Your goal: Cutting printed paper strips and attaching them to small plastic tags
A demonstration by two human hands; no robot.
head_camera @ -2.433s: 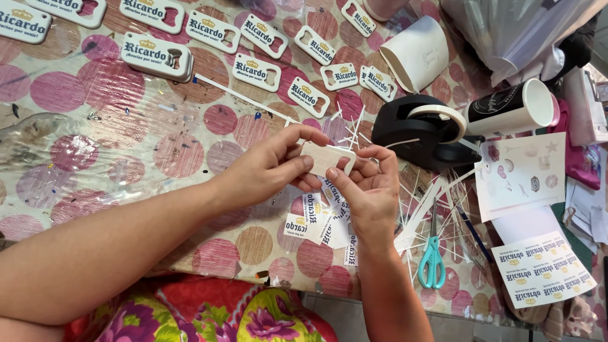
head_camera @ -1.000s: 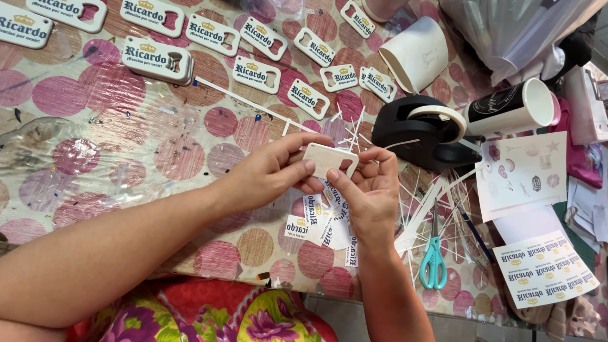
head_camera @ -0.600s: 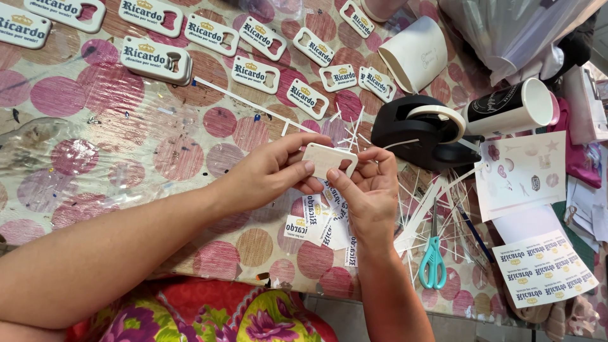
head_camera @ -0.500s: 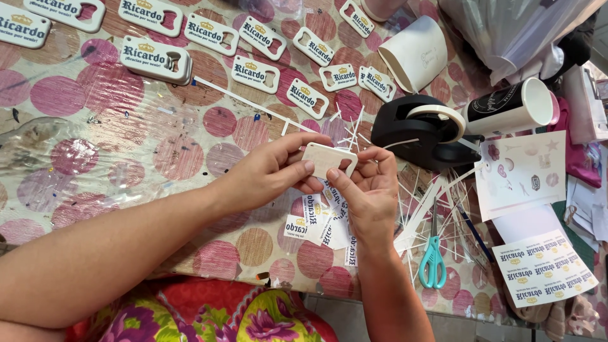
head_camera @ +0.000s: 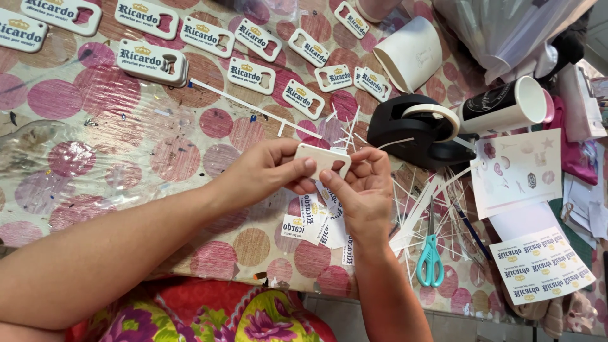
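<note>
Your two hands, left hand [head_camera: 269, 172] and right hand [head_camera: 360, 189], pinch one small white rectangular plastic tag [head_camera: 322, 159] between them above the dotted surface [head_camera: 126, 139], near one black tape dispenser [head_camera: 411, 130], one pair of teal-handled scissors [head_camera: 430, 253] and two white cups [head_camera: 500, 106].

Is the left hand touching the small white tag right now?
Touching. The head view shows the left hand with its thumb pressed on the white tag, the right hand pinching its other end.

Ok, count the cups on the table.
2. A white cup lies on its side at the top; a black cup lies beside the tape dispenser. A pinkish thing cut off at the top edge may be a third.
</note>
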